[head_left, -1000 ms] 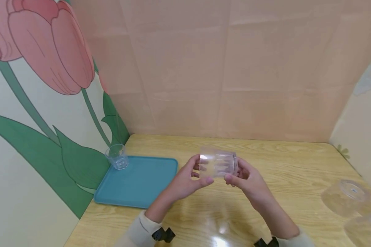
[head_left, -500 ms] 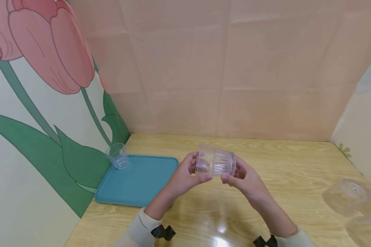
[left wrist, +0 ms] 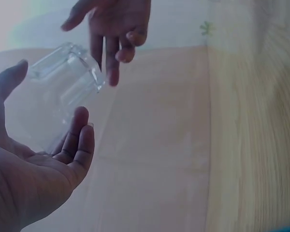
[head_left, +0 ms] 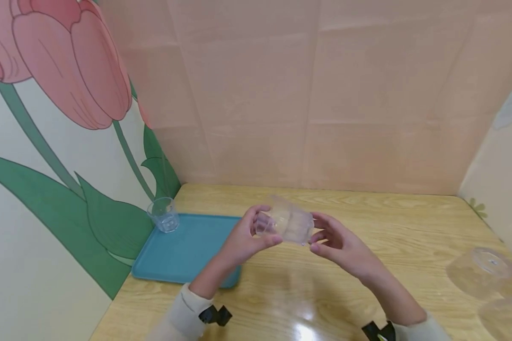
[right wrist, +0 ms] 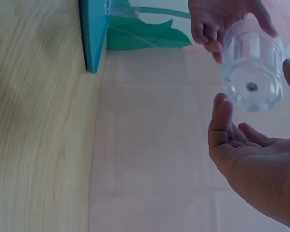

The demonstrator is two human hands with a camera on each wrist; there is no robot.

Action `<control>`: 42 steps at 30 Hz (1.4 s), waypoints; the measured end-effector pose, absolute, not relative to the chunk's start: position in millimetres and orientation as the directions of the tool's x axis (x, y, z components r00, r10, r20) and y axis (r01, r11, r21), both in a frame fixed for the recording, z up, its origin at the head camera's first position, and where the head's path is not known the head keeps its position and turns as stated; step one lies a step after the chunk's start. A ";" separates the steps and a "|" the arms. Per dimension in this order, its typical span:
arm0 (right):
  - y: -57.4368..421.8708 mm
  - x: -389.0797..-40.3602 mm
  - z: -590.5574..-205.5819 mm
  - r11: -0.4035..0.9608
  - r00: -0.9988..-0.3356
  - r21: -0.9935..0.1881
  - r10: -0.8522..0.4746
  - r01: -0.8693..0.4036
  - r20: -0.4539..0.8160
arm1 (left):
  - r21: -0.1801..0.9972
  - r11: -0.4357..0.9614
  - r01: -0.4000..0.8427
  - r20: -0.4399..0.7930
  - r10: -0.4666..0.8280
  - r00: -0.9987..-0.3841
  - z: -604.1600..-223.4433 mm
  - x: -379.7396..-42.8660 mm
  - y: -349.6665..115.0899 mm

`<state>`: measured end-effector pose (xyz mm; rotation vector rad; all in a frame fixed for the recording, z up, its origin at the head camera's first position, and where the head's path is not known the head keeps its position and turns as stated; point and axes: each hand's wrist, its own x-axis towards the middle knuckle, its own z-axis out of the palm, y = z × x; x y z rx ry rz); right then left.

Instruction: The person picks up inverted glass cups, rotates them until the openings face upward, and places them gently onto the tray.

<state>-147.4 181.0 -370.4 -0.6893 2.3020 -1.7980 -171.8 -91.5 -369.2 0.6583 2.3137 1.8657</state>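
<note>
A clear plastic tumbler [head_left: 291,223] is held above the table, tilted on its side with its base toward the right. My left hand [head_left: 244,242] grips it round the mouth end, thumb in front and fingers behind. Beside the base is my right hand [head_left: 340,245], fingers loosely bent around nothing. In the right wrist view a gap shows between the right hand [right wrist: 261,162] and the tumbler [right wrist: 252,72], whose base has a dark dot. The left wrist view also shows the tumbler [left wrist: 63,79] in the left hand [left wrist: 36,176].
A blue tray [head_left: 188,251] lies on the left of the wood-grain table [head_left: 388,222], with another clear tumbler [head_left: 165,218] standing at its back left corner. Several upside-down clear cups [head_left: 479,272] stand at the right edge. A pink sheet [head_left: 303,94] hangs behind.
The right hand has let go of the tumbler's base and moved slightly right. The left hand has carried the tumbler a little left, tilting it more.
</note>
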 end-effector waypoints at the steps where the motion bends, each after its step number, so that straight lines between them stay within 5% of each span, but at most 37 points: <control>1: 183.7 -147.6 -370.8 0.206 -0.886 -0.940 -0.436 -0.271 0.160 | 0.947 0.172 0.271 0.189 0.383 -0.904 -369.0 -172.5 -94.1; 16: 227.3 -145.3 -364.8 0.503 -0.901 -0.801 -0.423 -0.324 0.099 | 0.891 0.397 0.220 0.128 0.246 -0.961 -375.5 -178.9 -133.6; 42: 291.5 -141.5 -367.2 0.707 -0.934 -0.638 -0.352 -0.305 0.056 | 0.809 0.577 0.111 0.057 0.111 -0.992 -388.7 -196.9 -191.5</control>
